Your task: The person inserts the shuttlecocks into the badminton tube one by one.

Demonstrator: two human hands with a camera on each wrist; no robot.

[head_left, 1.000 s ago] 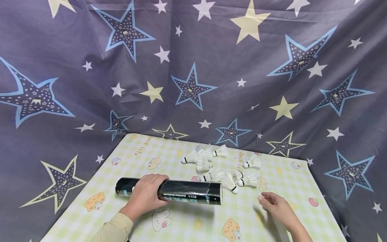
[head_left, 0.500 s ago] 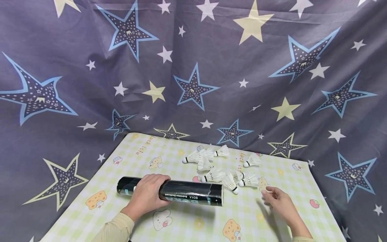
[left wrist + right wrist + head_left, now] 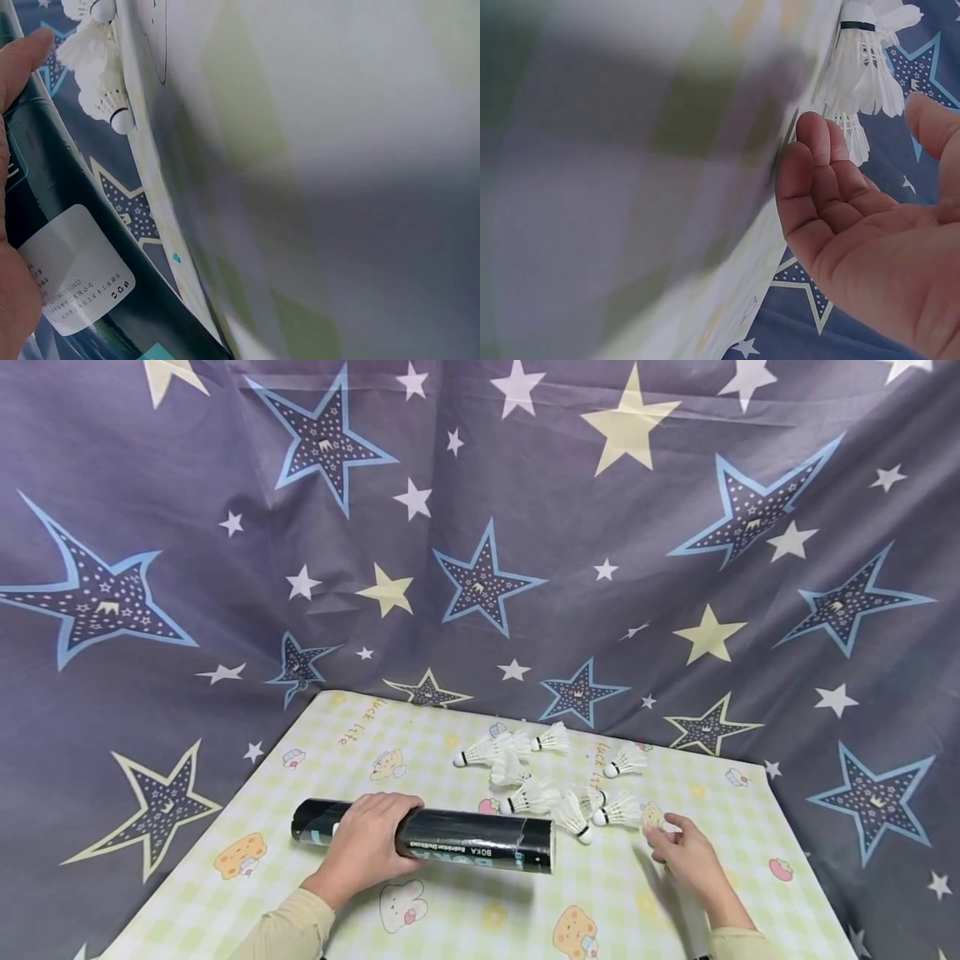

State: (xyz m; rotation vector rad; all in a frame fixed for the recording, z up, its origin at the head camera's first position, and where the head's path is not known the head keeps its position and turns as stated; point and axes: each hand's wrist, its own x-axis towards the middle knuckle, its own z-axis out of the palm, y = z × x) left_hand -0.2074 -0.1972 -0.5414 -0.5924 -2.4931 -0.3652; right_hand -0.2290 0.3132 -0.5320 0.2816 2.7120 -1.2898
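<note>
My left hand [image 3: 372,835] grips a black shuttlecock tube [image 3: 480,838] from above, near its middle. The tube lies sideways over the table with its lettering upside down, and its pale-rimmed end points right. In the left wrist view a white label shows on the tube [image 3: 97,240]. Several white feather shuttlecocks [image 3: 528,795] lie in a loose group behind the tube. My right hand [image 3: 693,864] hovers at the right with loosely bent fingers and nothing in them. Nearest to it is one shuttlecock [image 3: 618,810]. The right wrist view shows thumb and fingers [image 3: 832,187] apart.
A checked, cartoon-printed cloth covers the table [image 3: 442,935]. A dark star-patterned curtain [image 3: 480,485] hangs behind the table and along both sides. Another shuttlecock [image 3: 624,762] lies apart toward the back right.
My right hand has moved slightly forward, closer to the shuttlecocks. The left hand keeps its grip on the tube, which stays nearly in place. The whole view has shifted a little.
</note>
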